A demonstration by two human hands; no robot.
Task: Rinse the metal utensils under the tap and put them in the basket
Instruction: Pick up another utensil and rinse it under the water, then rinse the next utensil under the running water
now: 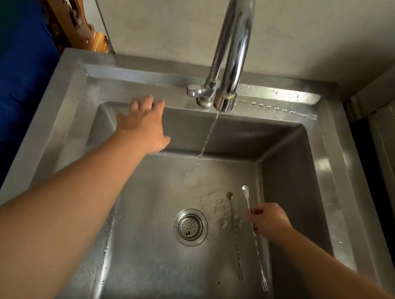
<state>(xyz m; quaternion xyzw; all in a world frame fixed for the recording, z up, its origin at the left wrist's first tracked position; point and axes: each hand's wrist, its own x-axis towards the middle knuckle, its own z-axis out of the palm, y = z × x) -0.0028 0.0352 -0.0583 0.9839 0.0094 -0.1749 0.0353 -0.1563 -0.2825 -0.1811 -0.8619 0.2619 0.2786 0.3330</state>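
A long twisted metal bar spoon, with a small bowl at the far end and a fork tip near me, is pinched by my right hand low in the sink's right side. A second bar spoon lies flat on the sink floor just left of it. My left hand reaches out with fingers spread and straight, over the sink's back rim, left of the tap handle. A thin stream of water runs from the chrome tap. No basket is in view.
The steel sink has a round drain strainer in the middle of its floor. A pale wall stands behind the tap. Blue fabric and carved wood sit at the far left. A steel unit borders the right.
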